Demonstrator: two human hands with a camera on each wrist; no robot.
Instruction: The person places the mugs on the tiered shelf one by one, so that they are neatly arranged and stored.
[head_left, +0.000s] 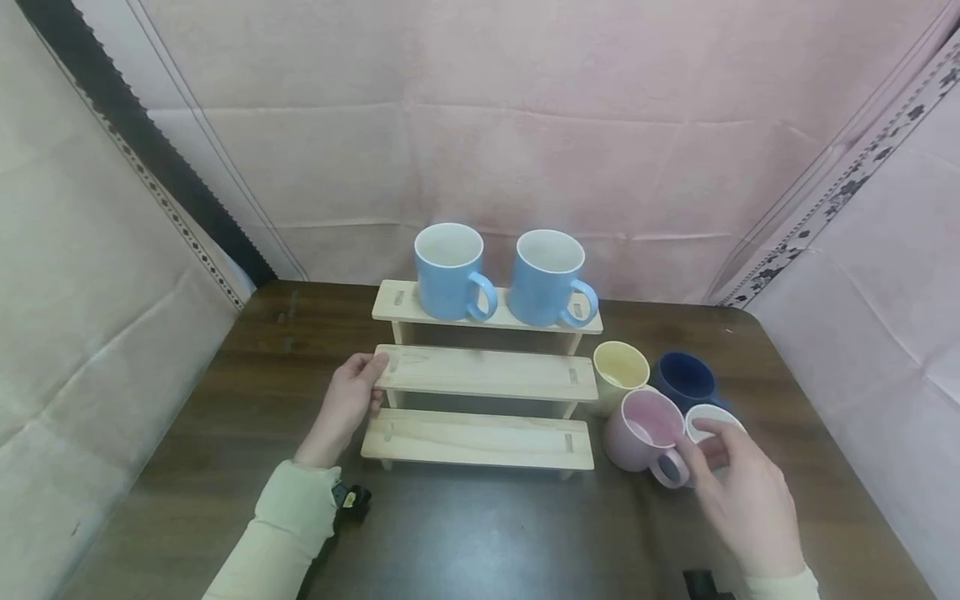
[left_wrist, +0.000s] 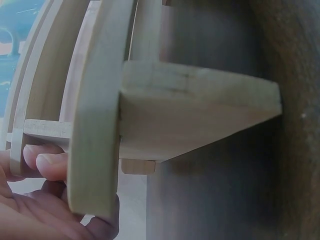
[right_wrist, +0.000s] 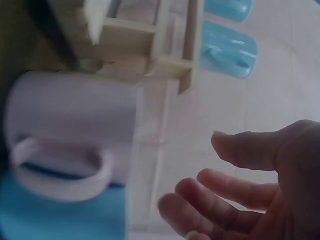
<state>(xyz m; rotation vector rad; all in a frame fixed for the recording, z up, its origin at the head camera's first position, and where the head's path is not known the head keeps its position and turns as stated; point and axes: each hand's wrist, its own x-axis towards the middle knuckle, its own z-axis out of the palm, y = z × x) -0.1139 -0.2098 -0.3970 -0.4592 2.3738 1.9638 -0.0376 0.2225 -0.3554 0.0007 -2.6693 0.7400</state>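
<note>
Head view, lower right: likely fragile, round pink ceramic mug (head_left: 632,437) wanted handle (head_left: 660,479) grip; right hand (head_left: 750,496) slack, left hand (head_left: 347,408) pinched tiered pale-wood rack (head_left: 487,371).

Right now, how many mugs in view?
6. Left blue mug and right blue mug on the top shelf; yellow mug, navy mug, pink mug and white-lined mug right of the rack, the last partly behind the right hand, which could hide more.

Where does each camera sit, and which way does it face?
Head: on the head, facing forward and down at a three-tier wooden rack; left hand and right hand show.
Left wrist: on that wrist, facing the rack's end; left hand shows.
Right wrist: on that wrist, facing the pink mug; right hand shows.
Head and right wrist share the pink mug.
</note>
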